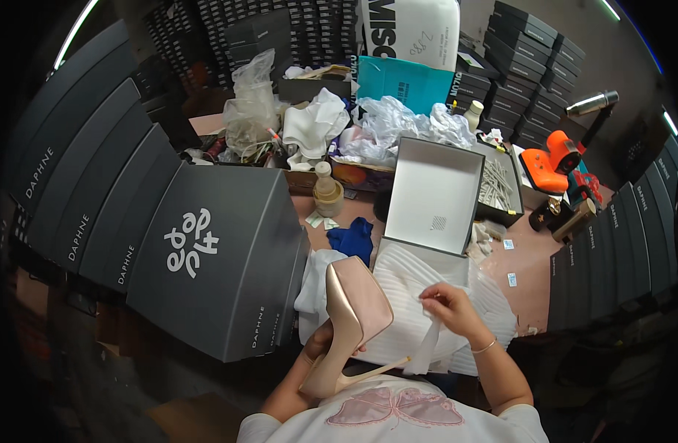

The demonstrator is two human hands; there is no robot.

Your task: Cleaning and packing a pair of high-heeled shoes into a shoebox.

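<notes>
A champagne-coloured high-heeled platform shoe (345,321) is held up in front of my chest, its pale pink sole facing me and its thin heel pointing right. My left hand (320,342) is closed around the shoe's side, partly hidden behind it. To the right, my right hand (450,307) pinches a strip of white tissue or cloth (426,351) that hangs down from the fingers. Ribbed white wrapping sheet (398,284) lies under both hands. Behind it stands an open shoebox (436,193) with a white inside.
Dark shoeboxes (213,273) are stacked close on the left, and more (601,255) on the right. A blue cloth (351,240), a pump bottle (327,190), white plastic bags (398,125), a box of white sticks (499,184) and an orange device (549,166) crowd the table's back.
</notes>
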